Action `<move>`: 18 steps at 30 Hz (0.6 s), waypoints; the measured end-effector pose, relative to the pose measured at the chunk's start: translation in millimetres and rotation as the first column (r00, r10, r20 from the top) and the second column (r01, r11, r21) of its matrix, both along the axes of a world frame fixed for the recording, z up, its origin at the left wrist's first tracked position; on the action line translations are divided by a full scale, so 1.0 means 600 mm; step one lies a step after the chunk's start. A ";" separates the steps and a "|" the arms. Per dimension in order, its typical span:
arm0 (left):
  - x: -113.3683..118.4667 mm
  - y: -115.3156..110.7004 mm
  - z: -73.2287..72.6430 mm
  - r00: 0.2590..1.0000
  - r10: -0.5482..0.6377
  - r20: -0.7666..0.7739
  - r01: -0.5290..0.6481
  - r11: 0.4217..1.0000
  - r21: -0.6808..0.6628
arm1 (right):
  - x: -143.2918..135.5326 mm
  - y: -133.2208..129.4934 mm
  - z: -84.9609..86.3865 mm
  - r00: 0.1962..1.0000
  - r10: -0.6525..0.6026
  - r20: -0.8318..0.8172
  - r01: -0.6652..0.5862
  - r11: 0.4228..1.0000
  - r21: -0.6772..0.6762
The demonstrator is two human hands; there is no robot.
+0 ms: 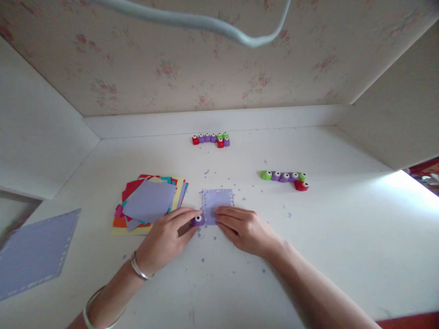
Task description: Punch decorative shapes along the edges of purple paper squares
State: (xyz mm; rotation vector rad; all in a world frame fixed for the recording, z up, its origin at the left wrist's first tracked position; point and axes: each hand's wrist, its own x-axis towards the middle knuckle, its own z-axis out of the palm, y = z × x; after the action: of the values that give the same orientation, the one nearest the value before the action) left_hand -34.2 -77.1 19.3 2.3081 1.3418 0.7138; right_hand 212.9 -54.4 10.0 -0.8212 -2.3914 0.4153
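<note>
Left fingers [188, 213] pinch one purple punch [198, 220] — right fingers [230, 213] flat on one lilac sheet [218, 198].

A papered wall [209, 87] rises before us at twelve o'clock, pinkish roses scattered over its beige ground, with a pale cable [206, 25] drooping in front. Along its foot runs a white board [212, 121], meeting the back of the white tabletop [343, 274]. Plain pale panels stand at ten [37, 96] and two o'clock [401, 91]. Bright light [394, 180] glares off the surface toward three; a red strip [411, 320] shows near four.
</note>
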 end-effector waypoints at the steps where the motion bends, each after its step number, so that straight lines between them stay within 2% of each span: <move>1: -0.001 0.001 0.001 1.000 0.000 0.001 0.000 1.000 -0.008 | 0.001 0.001 0.001 1.000 -0.001 -0.002 0.001 1.000 0.005; 4: -0.001 0.002 0.002 1.000 -0.003 -0.002 0.003 1.000 -0.026 | 0.008 0.006 0.004 0.999 -0.028 0.033 0.028 1.000 0.002; 11: 0.000 0.001 0.000 1.000 0.004 -0.001 -0.004 1.000 -0.023 | 0.031 0.016 0.011 0.970 -0.171 0.174 0.179 0.983 -0.032; 18: 0.001 0.002 0.005 1.000 0.025 0.005 -0.025 1.000 -0.010 | 0.034 0.033 -0.006 0.920 -0.336 0.204 0.348 0.937 -0.027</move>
State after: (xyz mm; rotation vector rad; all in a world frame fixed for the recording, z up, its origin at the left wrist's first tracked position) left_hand -33.8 -76.0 22.1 2.2842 1.3706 0.7185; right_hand 233.3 -34.7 6.5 -1.3383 -2.3521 0.2780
